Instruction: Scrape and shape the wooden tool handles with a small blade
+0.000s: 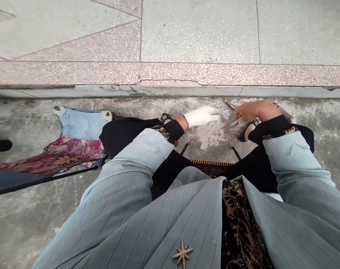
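Bending forward on a brown-and-yellow woven wicker seat [211, 169], with knees spread in black cloth trousers [130, 136], over rough grey concrete ground [141, 107]. Grips a flat, tan-ended brush-like tool [230, 125] with a greyish collar in the bare right hand [255, 110], with fingers wrapped around it. Holds it low between the feet, angled toward the left hand [203, 116], close by but apart; hard to tell whether touching the concrete. Wears a white knitted glove [197, 116] on that left hand, with fingers together and bent; impossible to tell whether pinching anything. Has a thin reddish-brown stick [229, 104] just beside the right fingers, unclear whether held or lying down. Wears a pale blue pinstriped jacket [125, 160] with a gold-coloured star-shaped brooch [182, 254], plus dark shoes [166, 117] with round emblems. Faces a low step [102, 73] of pink and grey speckled stone, with a folding chair [80, 123] of light blue and maroon leaf-patterned fabric to the left
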Available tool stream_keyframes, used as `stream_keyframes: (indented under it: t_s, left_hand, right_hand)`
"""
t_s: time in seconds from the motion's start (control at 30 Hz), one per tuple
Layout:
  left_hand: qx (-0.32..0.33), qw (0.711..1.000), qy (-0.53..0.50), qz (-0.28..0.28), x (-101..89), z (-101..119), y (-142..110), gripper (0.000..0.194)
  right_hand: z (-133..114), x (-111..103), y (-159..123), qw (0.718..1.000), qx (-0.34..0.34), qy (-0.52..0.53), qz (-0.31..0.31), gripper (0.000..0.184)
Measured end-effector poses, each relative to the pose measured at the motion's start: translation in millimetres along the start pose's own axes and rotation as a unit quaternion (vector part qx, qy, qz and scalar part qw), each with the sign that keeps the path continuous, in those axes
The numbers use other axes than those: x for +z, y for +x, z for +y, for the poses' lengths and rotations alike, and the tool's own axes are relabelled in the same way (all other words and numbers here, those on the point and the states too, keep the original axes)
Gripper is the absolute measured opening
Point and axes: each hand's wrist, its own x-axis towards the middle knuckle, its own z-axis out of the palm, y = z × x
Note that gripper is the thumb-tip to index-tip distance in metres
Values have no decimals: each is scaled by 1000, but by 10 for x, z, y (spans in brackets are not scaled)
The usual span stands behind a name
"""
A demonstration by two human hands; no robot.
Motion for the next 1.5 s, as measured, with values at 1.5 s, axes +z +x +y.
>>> stream_keyframes:
  t_s: [1.5]
  left_hand:
    - [-66, 951, 284, 108, -44, 18, 13, 41]
  right_hand:
    - [-75, 153, 187, 728, -113, 674, 52, 59]
